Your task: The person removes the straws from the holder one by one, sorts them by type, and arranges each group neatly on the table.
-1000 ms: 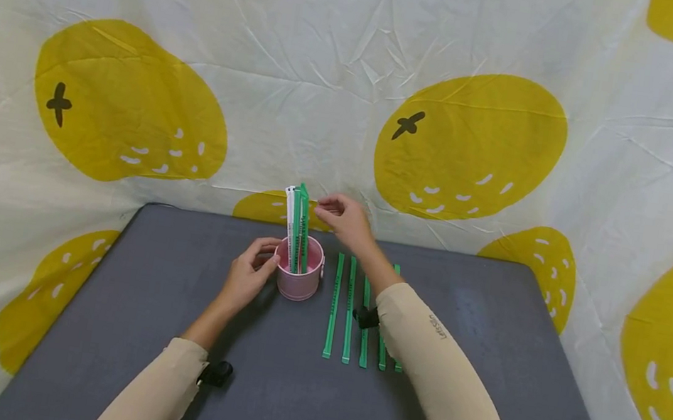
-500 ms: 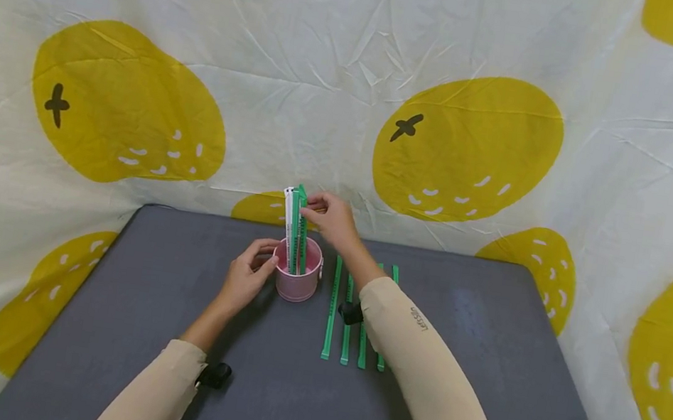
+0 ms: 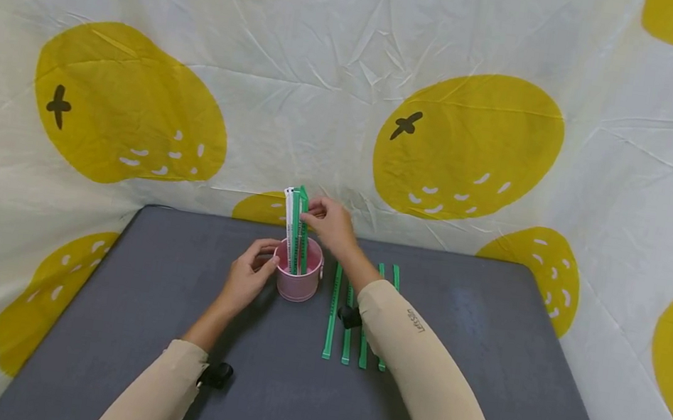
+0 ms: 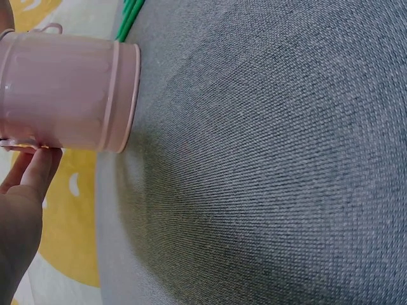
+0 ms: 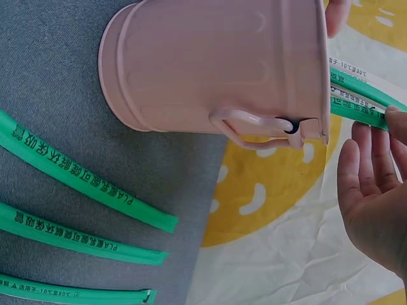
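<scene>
A pink bucket (image 3: 296, 285) stands upright on the dark table. Paper-wrapped straws (image 3: 296, 233), some white and some green, lean in it and stick out above the rim. My right hand (image 3: 333, 226) pinches the upper part of a green-wrapped straw (image 5: 359, 114) standing in the bucket, the thumb lying over it in the right wrist view. My left hand (image 3: 246, 276) rests against the bucket's left side, its fingertips touching the wall near the handle mount (image 4: 22, 145) in the left wrist view.
Several green-wrapped straws (image 3: 331, 317) lie in a row to the right of the bucket, partly hidden under my right forearm. The grey-blue table (image 3: 481, 374) ends at the back against a white cloth (image 3: 322, 129) with yellow fruit prints.
My right hand has moved left from beside the straws and now pinches a green-wrapped one. The left hand and the bucket stay in place.
</scene>
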Tool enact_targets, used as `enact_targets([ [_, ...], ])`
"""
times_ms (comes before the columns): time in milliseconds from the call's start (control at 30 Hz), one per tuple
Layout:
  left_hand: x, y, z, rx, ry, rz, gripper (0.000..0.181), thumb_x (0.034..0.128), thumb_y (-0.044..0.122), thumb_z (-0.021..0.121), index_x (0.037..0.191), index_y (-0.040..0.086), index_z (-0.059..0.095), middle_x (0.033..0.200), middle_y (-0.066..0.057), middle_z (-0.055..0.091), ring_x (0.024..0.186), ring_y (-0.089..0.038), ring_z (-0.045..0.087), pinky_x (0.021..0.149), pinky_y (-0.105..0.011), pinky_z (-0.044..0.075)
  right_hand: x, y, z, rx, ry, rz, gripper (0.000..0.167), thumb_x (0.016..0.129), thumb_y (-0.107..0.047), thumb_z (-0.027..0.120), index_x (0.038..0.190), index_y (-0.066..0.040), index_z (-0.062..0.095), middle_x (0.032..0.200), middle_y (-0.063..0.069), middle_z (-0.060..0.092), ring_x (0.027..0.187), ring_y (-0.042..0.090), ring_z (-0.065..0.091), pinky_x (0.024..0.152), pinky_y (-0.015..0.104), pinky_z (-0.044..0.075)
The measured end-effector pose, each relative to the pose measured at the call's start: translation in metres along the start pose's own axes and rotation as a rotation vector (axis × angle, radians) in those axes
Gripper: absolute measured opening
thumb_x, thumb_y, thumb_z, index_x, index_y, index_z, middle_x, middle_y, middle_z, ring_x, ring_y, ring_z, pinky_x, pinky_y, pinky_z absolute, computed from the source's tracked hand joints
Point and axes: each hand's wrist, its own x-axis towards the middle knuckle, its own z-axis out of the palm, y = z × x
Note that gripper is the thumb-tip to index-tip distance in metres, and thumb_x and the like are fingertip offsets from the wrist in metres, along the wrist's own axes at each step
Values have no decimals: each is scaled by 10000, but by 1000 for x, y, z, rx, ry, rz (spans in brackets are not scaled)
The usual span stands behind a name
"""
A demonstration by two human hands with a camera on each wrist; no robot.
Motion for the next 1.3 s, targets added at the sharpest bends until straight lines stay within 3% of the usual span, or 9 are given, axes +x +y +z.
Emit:
enact_targets([
  [367,-2,-5,-3,24,-13,-27,375,1020,87,640,1365,-45,577,1321,-313,631,1162,-483,666,1025,-574,510,-8,-11,-9,15,61,-7,223,952,-197,761,1110,-58,687,1018,100,723,920,236,669,836,343,559],
  [667,-2,-5,-3,34,-11,-29,400,1029,134,638,1374,-56,572,1313,-285,641,1162,-501,661,1012,-512,535,-8,-21,-26,120,142,-49,220,959,-205,754,1122,-70,695,1021,96,715,893,207,665,758,272,545],
  [767,-2,-4,-3,37,-14,-34,397,1027,133,640,1372,-53,575,1310,-273,645,1160,-493,664,1004,-479,542,-10,-27,-35,146,160,-63,224,964,-208,747,1134,-72,691,1028,99,709,894,213,668,770,277,554],
  [1000,-2,-4,-2,42,-11,-19,379,1028,124,638,1361,-47,584,1315,-321,628,1144,-467,676,1002,-543,530,-15,-37,-59,244,189,-110,264,973,-173,732,1178,-18,674,1029,109,690,855,165,663,756,238,551],
  [1300,-3,-2,-3,38,-16,-16,369,1022,86,636,1356,-60,580,1312,-306,634,1152,-469,668,1024,-588,507,-23,-33,-94,370,290,-139,283,946,-142,761,1156,26,672,891,-59,674,768,108,641,725,275,564],
])
